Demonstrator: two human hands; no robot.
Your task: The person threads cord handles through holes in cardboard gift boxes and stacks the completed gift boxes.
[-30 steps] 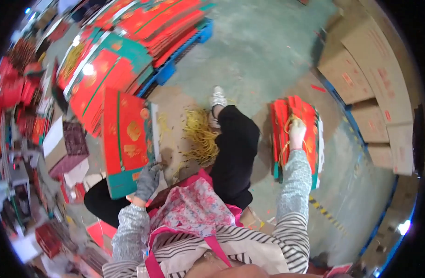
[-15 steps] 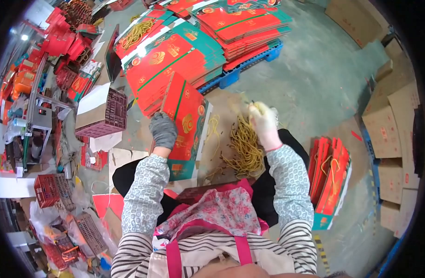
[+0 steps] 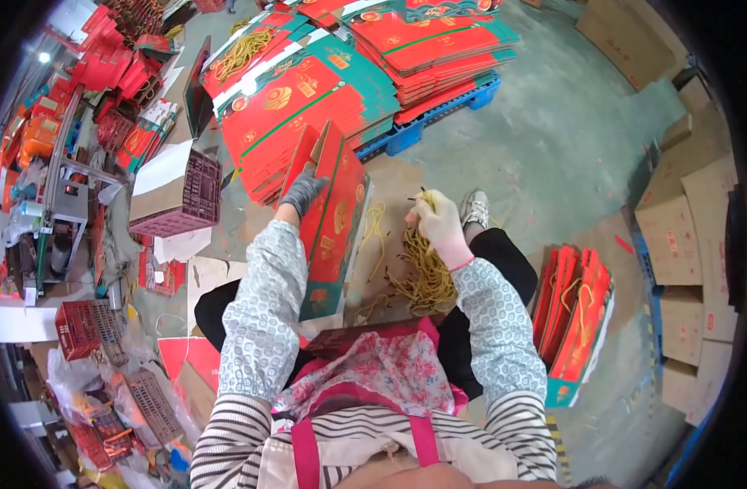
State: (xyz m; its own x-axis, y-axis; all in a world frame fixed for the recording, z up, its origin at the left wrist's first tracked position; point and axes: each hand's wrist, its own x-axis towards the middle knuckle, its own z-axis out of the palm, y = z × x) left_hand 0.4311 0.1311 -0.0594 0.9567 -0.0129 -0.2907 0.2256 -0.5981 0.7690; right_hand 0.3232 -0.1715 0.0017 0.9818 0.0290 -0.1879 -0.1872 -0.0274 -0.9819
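Observation:
Standing between my legs is a red and green cardboard box piece (image 3: pixel 334 224), its panels spread apart at the top. My left hand (image 3: pixel 301 194), in a grey glove, grips its upper left edge, with the fingers partly inside. Above the pile of yellow cords (image 3: pixel 426 273) on the floor, my right hand (image 3: pixel 438 228), in a white glove, is closed on a yellow cord with dark tips. Beyond my right knee lies a bundle of folded red pieces (image 3: pixel 573 314) with yellow cords on top.
Stacks of printed red sheets (image 3: pixel 296 102) lie ahead, partly on a blue pallet (image 3: pixel 430 118). A purple crate (image 3: pixel 178 196) with cardboard on it is at the left. Brown cartons (image 3: pixel 675 220) line the right side. My shoe (image 3: pixel 474 209) is beyond the cords.
My right hand left the red bundle, reached the cord pile and now lifts a cord toward the box piece. My left hand moved up its edge, and the panels have opened apart.

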